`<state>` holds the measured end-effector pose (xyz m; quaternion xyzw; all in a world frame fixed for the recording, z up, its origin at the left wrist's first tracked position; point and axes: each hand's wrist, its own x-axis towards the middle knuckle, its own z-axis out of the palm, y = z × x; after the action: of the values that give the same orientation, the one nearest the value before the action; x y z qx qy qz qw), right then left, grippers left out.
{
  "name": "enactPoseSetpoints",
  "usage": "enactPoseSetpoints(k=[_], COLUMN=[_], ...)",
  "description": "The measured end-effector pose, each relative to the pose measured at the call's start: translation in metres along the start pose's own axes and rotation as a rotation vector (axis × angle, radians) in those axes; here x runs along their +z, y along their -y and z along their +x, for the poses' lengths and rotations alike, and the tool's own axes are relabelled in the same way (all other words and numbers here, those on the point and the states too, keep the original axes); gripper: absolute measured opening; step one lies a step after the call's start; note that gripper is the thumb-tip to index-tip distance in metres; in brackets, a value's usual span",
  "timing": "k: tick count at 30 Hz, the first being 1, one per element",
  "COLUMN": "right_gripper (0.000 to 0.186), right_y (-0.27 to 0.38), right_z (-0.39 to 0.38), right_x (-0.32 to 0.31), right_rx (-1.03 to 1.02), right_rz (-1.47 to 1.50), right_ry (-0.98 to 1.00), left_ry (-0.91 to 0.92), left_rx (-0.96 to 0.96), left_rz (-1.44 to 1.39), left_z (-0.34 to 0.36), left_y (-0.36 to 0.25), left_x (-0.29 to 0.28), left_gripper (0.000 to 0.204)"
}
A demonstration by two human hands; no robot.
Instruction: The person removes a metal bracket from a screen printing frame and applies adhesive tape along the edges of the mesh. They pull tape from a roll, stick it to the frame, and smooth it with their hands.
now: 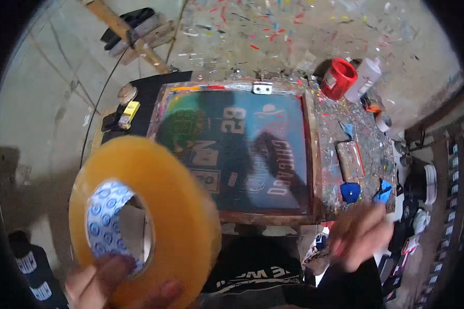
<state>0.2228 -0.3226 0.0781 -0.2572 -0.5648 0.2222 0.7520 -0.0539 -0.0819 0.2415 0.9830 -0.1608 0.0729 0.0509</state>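
Note:
My left hand [98, 280] grips a large roll of amber packing tape [183, 206] by its lower side, fingers inside the blue-and-white patterned core [104, 219]. The roll is held up close and covers the left front of a wooden-framed printing screen [286, 121]. Lettering and number shapes show on the screen's mesh, with shadows falling across it. My right hand [361, 237] is off the screen's near right corner, below some blue scraps. Motion smears its fingers, which look bent, and I cannot make out anything between them.
A red tub [339, 79] and a pale bottle [363, 80] stand at the back right of the paint-spattered table [325, 121]. Blue scraps [350, 192] and a brown block [350, 159] lie along its right side. A small yellow box [129, 115] sits at the left.

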Motion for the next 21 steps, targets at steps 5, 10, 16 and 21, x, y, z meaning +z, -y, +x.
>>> enactPoseSetpoints(k=[5, 10, 16, 21], right_gripper=[0.011, 0.029, 0.034, 0.038], right_y=[-0.034, -0.065, -0.073, -0.091], right_z=[0.032, 0.139, 0.238, 0.245], right_x=[-0.051, -0.244, -0.396, -0.425], right_rx=[0.248, 0.29, 0.017, -0.082], right_rz=[-0.962, -1.188, -1.244, -1.59], right_ry=[-0.369, -0.528, -0.704, -0.683], left_ry=[-0.092, -0.246, -0.351, -0.322], left_rx=[-0.014, -0.165, -0.39, -0.498], left_rz=[0.003, 0.098, 0.011, -0.074], left_z=[-0.008, 0.006, 0.023, 0.017], left_y=[0.018, 0.052, 0.101, 0.111], left_x=[0.013, 0.062, 0.119, 0.151], left_gripper=[0.03, 0.03, 0.024, 0.021])
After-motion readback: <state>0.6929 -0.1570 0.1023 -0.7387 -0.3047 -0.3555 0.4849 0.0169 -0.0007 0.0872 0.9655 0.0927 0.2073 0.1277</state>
